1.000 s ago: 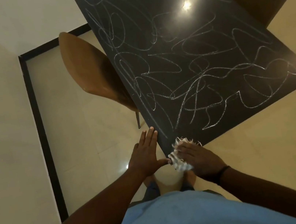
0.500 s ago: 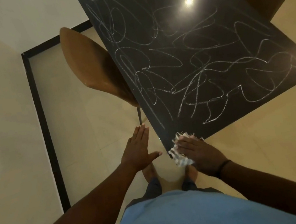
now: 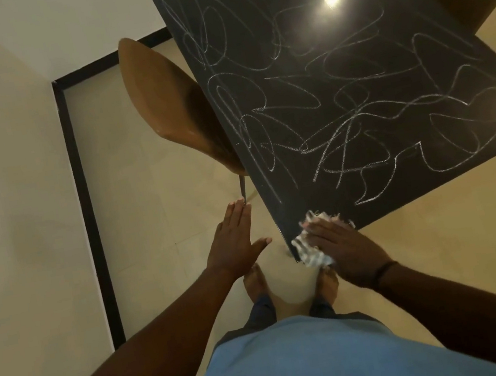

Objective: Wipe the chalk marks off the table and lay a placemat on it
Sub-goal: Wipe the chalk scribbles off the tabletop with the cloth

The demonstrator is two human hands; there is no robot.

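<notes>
The table in front of me is dark and glossy, with white chalk marks looping over nearly all of its top. My right hand presses a crumpled white cloth flat onto the near corner, fingers straight over it. My left hand hangs beside the table edge, fingers straight and together, thumb out, holding nothing.
</notes>
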